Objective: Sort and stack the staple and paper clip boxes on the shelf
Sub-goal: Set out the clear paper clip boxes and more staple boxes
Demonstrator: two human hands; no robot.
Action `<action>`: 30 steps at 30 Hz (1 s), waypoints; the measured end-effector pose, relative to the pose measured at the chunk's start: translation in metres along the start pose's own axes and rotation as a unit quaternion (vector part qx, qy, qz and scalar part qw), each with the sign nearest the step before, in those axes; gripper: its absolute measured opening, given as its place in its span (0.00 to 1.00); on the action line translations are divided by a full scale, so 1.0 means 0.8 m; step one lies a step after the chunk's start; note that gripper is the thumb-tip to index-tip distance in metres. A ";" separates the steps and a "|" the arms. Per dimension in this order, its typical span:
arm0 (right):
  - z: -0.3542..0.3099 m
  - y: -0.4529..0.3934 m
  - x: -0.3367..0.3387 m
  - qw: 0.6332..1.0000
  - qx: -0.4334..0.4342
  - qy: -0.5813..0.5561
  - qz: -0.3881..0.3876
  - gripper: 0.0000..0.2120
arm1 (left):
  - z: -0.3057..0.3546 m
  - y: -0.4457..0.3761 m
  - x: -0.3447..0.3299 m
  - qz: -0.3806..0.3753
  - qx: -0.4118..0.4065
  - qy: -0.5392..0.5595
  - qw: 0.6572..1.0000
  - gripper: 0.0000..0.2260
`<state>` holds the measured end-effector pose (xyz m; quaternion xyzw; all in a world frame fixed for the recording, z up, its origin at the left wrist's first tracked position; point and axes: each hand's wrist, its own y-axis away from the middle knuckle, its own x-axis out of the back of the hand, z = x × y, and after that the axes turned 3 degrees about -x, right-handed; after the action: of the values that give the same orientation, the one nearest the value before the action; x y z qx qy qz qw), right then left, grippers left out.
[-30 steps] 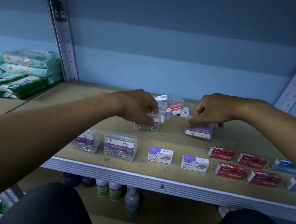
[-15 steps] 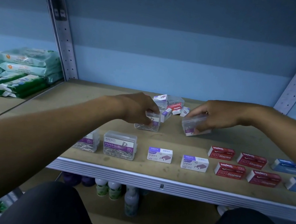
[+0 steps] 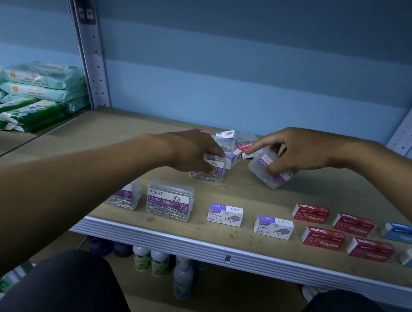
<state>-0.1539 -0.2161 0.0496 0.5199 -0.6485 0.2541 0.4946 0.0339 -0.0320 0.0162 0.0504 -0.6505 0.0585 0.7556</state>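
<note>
- The right hand [image 3: 302, 152] holds a clear plastic paper clip box with a purple label [image 3: 269, 170], fingers curled round it. The box is tilted and lifted a little above the middle of the wooden shelf [image 3: 247, 192].
- The left hand [image 3: 195, 151] grips a second clear paper clip box [image 3: 209, 169], which stands on the shelf just to the left of the lifted one.
- The lifted box must go left, I think, toward the front left corner. Two clear paper clip boxes [image 3: 169, 199] stand there in a row, with their long sides along the front edge. The left hand is nearer to that row.
- Along the front edge lie two white and purple staple boxes [image 3: 224, 214], then four red staple boxes [image 3: 323, 238], then blue boxes [image 3: 402, 231] at the right edge.
- Behind the hands a small heap of mixed boxes [image 3: 235, 144] is not sorted yet.
- The shelf has grey metal posts and a blue wall behind. Green wipe packs [image 3: 32, 96] lie on the next shelf to the left, and bottles [image 3: 152, 260] stand below.
</note>
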 end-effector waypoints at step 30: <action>-0.109 -0.042 -0.026 0.997 0.027 -0.076 0.005 0.12 | -0.056 0.093 0.054 0.030 0.020 0.005 0.999 0.16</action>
<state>-0.0901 -0.1446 0.0578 0.5480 -0.6795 0.2335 0.4282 0.0725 0.0496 0.0522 0.0456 -0.6468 0.0950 0.7553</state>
